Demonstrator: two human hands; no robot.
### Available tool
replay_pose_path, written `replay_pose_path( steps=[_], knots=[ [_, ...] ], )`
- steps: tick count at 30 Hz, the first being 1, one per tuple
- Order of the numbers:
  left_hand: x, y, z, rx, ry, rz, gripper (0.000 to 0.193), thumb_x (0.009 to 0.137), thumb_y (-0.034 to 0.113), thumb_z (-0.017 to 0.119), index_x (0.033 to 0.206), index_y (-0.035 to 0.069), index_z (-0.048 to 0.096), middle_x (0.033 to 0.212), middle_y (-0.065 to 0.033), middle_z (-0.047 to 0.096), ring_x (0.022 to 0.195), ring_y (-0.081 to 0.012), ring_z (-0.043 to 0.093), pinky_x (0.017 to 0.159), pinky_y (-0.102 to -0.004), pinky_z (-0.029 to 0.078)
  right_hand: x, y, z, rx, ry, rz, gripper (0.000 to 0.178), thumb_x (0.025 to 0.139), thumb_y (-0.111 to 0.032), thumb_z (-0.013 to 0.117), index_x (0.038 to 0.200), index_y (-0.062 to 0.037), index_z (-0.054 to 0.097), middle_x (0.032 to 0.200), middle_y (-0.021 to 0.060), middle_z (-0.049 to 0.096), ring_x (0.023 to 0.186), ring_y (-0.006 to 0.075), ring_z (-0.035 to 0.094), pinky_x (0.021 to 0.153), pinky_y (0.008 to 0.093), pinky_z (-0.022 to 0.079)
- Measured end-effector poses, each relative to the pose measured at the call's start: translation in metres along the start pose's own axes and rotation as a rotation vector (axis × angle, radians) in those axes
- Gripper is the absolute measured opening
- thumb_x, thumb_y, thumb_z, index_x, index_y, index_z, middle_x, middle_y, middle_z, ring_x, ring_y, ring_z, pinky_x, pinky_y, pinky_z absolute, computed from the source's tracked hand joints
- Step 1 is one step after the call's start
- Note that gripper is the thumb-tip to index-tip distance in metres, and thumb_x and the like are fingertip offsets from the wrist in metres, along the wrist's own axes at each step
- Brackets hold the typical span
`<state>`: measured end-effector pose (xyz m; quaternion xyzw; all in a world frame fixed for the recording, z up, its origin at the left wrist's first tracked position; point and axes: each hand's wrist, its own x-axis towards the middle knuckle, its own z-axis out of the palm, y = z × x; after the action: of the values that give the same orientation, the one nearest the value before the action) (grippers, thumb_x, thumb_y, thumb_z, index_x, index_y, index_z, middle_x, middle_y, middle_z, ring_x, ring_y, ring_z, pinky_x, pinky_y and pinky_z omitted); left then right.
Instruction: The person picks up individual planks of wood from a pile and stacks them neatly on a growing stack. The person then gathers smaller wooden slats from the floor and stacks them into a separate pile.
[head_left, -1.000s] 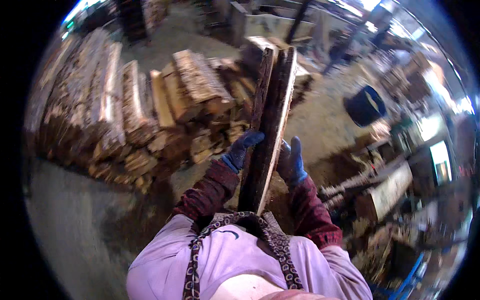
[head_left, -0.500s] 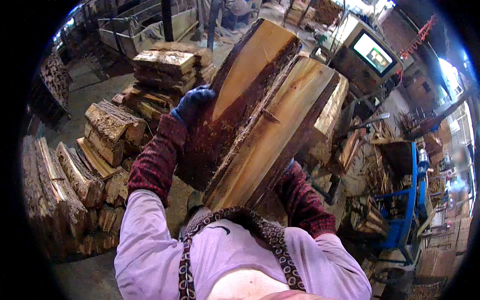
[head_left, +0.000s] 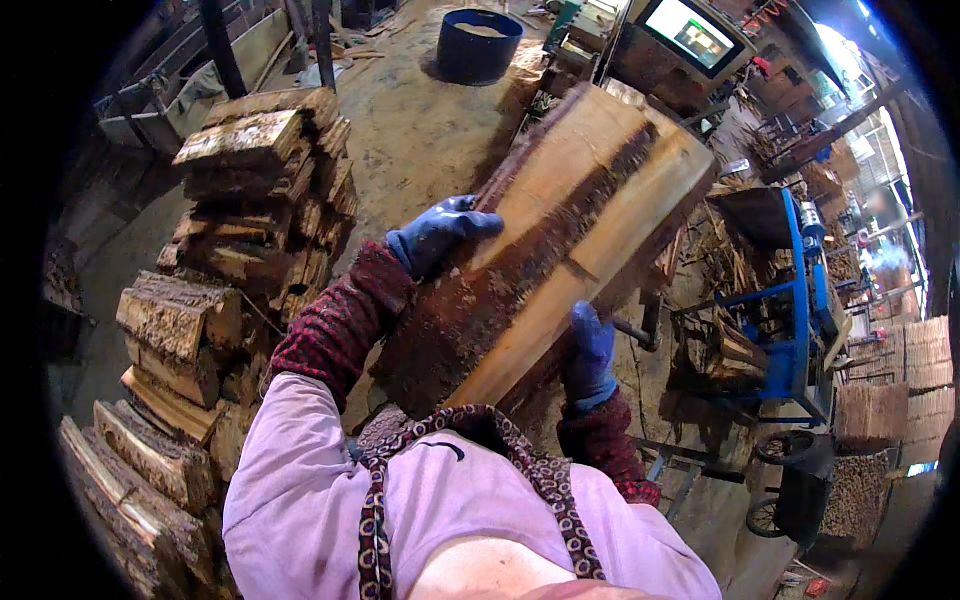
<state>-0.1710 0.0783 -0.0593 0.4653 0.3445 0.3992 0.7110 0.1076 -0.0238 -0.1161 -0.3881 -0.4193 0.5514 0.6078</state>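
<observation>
Two long wood slabs with dark bark lie side by side, aslant in front of my chest. The left slab [head_left: 560,165] and the right slab [head_left: 625,235] show pale cut faces with rough bark between them. My left hand [head_left: 440,235], in a blue glove, grips the outer edge of the left slab, thumb over the top. Against the outer edge of the right slab presses my right hand [head_left: 590,355], gloved likewise, thumb up and its other fingers hidden underneath. Bark-covered wood stacks [head_left: 240,140] stand on my left.
Ahead is a lit screen [head_left: 692,35] on a machine, close beyond the slabs' far ends. A dark blue tub [head_left: 478,60] stands on the floor farther off. To the right are a blue metal frame [head_left: 795,300], a wheeled cart [head_left: 805,490] and stacked pale wood [head_left: 870,415].
My view has swung to the right and the stacks have slid left in it. The two slabs now lie flatter and closer together, and my right glove has come into sight.
</observation>
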Motion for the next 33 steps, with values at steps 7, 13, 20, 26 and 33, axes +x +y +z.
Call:
replay_pose_path(
  steps=[7, 13, 20, 26, 33],
  knots=[
    [-0.014, 0.007, -0.066, -0.043, 0.123, -0.034, 0.031, 0.086, 0.023, 0.083, 0.106, 0.006, 0.067, 0.081, 0.0026, 0.061, 0.064, -0.0077, 0.054, 0.054, -0.0269, 0.042, 0.109, -0.055, -0.024, 0.146, 0.091, -0.019, 0.043, 0.097, -0.031, 0.065, 0.131, -0.0037, 0.064, 0.123, 0.0087, 0.067, 0.117, 0.0243, 0.062, 0.105, 0.0418, 0.048],
    [-0.051, -0.032, -0.132, 0.126, 0.453, 0.235, 0.042, 0.087, 0.022, 0.082, 0.12, -0.001, 0.069, 0.104, -0.0077, 0.074, 0.088, -0.0141, 0.07, 0.079, -0.0285, 0.056, 0.466, -0.065, -0.195, -1.022, 0.034, -0.22, 0.058, 0.097, -0.051, 0.06, 0.127, -0.0021, 0.065, 0.121, 0.0209, 0.068, 0.11, 0.0362, 0.064, 0.097, 0.0469, 0.051],
    [-0.121, -0.085, -0.171, -0.08, 0.951, 0.167, 0.033, 0.094, 0.03, 0.076, 0.108, 0.0, 0.077, 0.091, -0.0046, 0.072, 0.085, -0.0168, 0.069, 0.08, -0.0341, 0.055, 0.428, 0.027, -0.124, -1.676, 0.085, -0.342, 0.079, 0.093, -0.06, 0.062, 0.141, 0.0026, 0.057, 0.145, 0.0329, 0.054, 0.139, 0.0469, 0.048, 0.115, 0.0507, 0.039],
    [-0.15, -0.091, -0.19, 0.274, 1.166, -0.099, 0.067, 0.079, 0.045, 0.087, 0.114, -0.009, 0.072, 0.104, -0.0185, 0.074, 0.094, -0.0212, 0.069, 0.078, -0.0408, 0.056, 0.2, -0.021, 0.098, -0.972, -0.537, -1.12, 0.069, 0.091, -0.048, 0.073, 0.146, -0.009, 0.057, 0.154, 0.0202, 0.05, 0.147, 0.0416, 0.041, 0.12, 0.052, 0.034],
    [-0.147, -0.054, -0.123, 1.371, 0.407, -0.037, 0.042, 0.072, 0.033, 0.085, 0.108, 0.016, 0.073, 0.095, -0.0123, 0.075, 0.091, -0.0387, 0.071, 0.078, -0.0497, 0.055, 0.153, 0.062, 0.205, -1.235, -1.382, -0.811, 0.074, 0.078, -0.047, 0.079, 0.143, -0.0196, 0.057, 0.136, 0.015, 0.059, 0.125, 0.0393, 0.056, 0.109, 0.0552, 0.035]
  ],
)
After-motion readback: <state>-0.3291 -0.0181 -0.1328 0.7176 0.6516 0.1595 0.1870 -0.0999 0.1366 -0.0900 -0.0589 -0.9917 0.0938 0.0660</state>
